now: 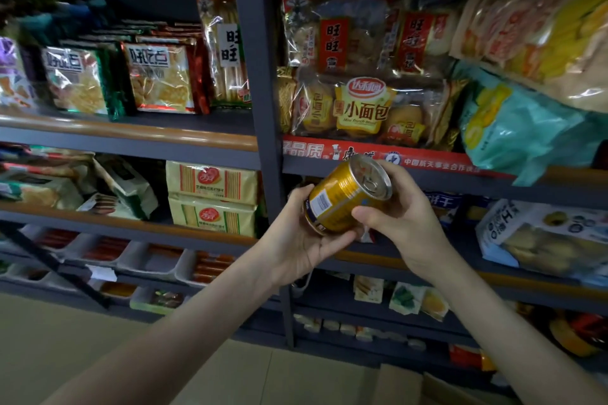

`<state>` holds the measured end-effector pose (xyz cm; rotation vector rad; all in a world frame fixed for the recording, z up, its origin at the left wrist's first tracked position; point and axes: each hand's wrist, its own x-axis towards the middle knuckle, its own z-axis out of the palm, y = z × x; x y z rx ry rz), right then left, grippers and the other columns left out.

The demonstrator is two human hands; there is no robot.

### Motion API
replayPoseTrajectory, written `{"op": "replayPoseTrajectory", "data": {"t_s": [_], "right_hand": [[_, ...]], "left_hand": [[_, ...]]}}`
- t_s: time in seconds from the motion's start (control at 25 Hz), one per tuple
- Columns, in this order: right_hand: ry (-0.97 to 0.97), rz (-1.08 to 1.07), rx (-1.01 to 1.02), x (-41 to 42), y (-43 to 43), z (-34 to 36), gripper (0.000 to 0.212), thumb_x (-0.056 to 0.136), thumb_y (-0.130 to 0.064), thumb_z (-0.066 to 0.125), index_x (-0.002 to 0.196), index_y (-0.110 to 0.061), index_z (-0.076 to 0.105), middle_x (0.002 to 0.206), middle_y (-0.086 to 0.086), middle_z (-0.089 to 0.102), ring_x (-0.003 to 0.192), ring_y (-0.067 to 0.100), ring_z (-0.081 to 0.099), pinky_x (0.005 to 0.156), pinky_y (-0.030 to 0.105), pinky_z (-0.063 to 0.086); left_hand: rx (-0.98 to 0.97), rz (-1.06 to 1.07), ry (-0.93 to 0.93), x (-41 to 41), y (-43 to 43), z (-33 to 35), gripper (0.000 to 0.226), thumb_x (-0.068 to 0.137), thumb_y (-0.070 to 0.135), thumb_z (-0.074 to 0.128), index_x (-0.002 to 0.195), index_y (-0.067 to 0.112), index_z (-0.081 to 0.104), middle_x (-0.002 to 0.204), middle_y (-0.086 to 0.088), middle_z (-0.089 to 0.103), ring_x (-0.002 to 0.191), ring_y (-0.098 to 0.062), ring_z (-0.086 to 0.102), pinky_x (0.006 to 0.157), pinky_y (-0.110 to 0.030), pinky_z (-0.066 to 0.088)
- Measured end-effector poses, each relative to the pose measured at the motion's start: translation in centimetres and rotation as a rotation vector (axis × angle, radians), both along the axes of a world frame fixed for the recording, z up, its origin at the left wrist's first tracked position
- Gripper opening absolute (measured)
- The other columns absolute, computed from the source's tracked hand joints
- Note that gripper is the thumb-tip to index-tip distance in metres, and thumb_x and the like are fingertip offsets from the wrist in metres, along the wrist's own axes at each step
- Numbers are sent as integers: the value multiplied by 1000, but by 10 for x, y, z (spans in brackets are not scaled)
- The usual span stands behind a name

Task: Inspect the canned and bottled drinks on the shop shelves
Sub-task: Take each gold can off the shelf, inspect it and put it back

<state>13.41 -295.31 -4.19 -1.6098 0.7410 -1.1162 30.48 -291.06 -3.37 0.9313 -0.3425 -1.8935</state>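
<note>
Currently: inspection step in hand, with one item held clear of the shelving. A small gold metal drinks can (345,199) with a silver pull-tab lid is in mid-air near the camera. It sits in front of the dark grey steel shelf upright (260,82) and just below the red printed shelf-edge strip (378,154).

Can tilted, lid up and to the right, white barcode panel facing the camera.

Left hand (296,240) cups the base end, fingers curled under it, thumb up the left side. Right hand (401,223) grips the right side, thumb pressed across the body, fingers wrapped behind near the lid. Both hands are closed round the can; neither is free.

Shelves around it carry bagged snacks, e.g. a clear-and-yellow bread packet (358,108). No other drinks identifiable in this view.

Judgement: label reading under way. The next move likely calls for turning the can between the two hands to show the unseen print or the base, one hand supporting while the other re-grips. Which shelf slot it belongs to cannot be told.
</note>
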Motion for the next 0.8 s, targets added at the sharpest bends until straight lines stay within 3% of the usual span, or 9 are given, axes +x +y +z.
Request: {"op": "replayPoseTrajectory", "data": {"t_s": [0.12,0.2,0.28,0.36,0.44,0.56,0.8], "right_hand": [[62,-82,-101,-2,0,15,61,62,-34,81,116,-34,53,110,-23,63,108,3,59,85,19,49],[95,-136,-143,-7,-3,32,62,60,-42,81,115,-37,53,111,-26,62,110,0,58,89,19,48],[134,-183,-198,-15,-9,61,61,62,-43,85,114,-37,53,110,-28,62,108,-3,58,90,20,47],[142,-196,-278,-22,-17,100,56,63,-39,86,110,-36,55,106,-28,64,104,-4,60,86,17,47],[169,-199,-391,-27,-24,148,55,59,-44,83,107,-39,57,106,-25,65,103,-3,61,86,18,48],[327,-145,-575,-35,-30,226,59,66,-47,81,117,-43,52,113,-22,63,108,-3,59,91,22,48],[550,-283,-955,-50,-44,329,72,64,-57,78,124,-41,43,111,-28,57,107,-9,55,89,9,42]], "left_hand": [[-56,-74,-65,-4,-11,9,52,98,49,41,128,10,55,118,-24,66,97,-32,70,80,-35,59],[-182,-71,-350,-5,-20,22,40,101,45,40,124,17,57,120,-16,66,102,-27,69,84,-37,58],[-498,-17,-754,-1,-25,49,28,97,45,50,122,34,55,128,0,63,113,-13,62,95,-32,52],[-969,-72,-1066,0,-23,94,43,87,48,64,125,45,45,125,21,59,115,5,55,96,-15,45],[-1250,-23,-1337,-2,-27,140,60,77,45,74,127,42,40,116,27,56,110,13,53,88,-3,41],[-1449,192,-1428,-7,-47,201,67,72,38,80,131,30,48,112,20,62,106,8,58,88,-7,44],[-1709,525,-1413,-23,-88,274,72,75,34,80,136,21,46,121,12,59,113,0,55,95,-11,43]]}}
